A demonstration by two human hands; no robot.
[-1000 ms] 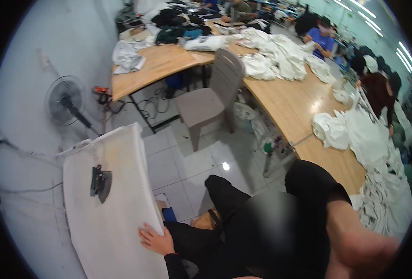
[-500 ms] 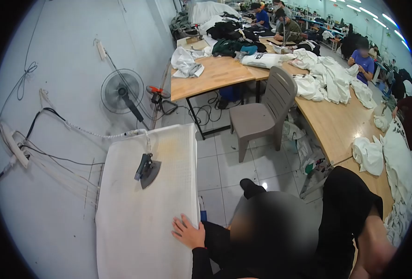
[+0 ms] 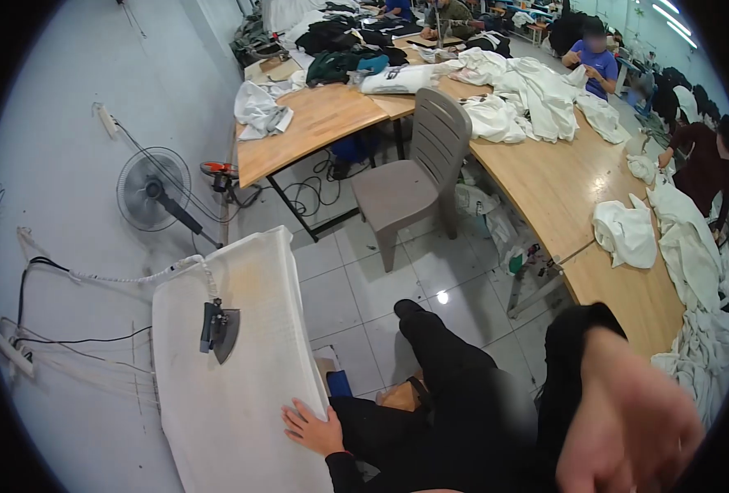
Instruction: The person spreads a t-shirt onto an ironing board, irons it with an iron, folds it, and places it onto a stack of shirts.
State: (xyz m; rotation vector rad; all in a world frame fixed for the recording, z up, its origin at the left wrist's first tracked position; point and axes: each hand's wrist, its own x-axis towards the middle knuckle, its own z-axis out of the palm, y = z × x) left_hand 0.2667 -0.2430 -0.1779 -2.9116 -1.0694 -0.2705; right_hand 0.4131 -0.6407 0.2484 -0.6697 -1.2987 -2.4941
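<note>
My left hand [image 3: 315, 429] lies flat with spread fingers on the near right edge of a white padded ironing table [image 3: 241, 411]. Farther up that table an iron [image 3: 219, 331] rests on its side, with its dark soleplate showing and its wrapped cord running back to the wall; no hand touches it. My right hand [image 3: 632, 419] is raised close to the camera at the lower right, blurred by motion. Its fingers are mostly hidden, and I see nothing held in it. Beyond it, white cloth [image 3: 625, 234] sits on a wooden table [image 3: 582, 197].
A grey-brown plastic chair [image 3: 410, 177] stands on the tiled floor [image 3: 356, 287]. A fan [image 3: 152, 191] and a power strip [image 3: 13, 349] are by the left wall. More white garments [image 3: 537, 90] cover the long table. Several people work behind, one in a blue shirt [image 3: 596, 64].
My right hand has come into clearer view and turned near the camera. The view has shifted right and down. My left hand stays on the ironing table's edge.
</note>
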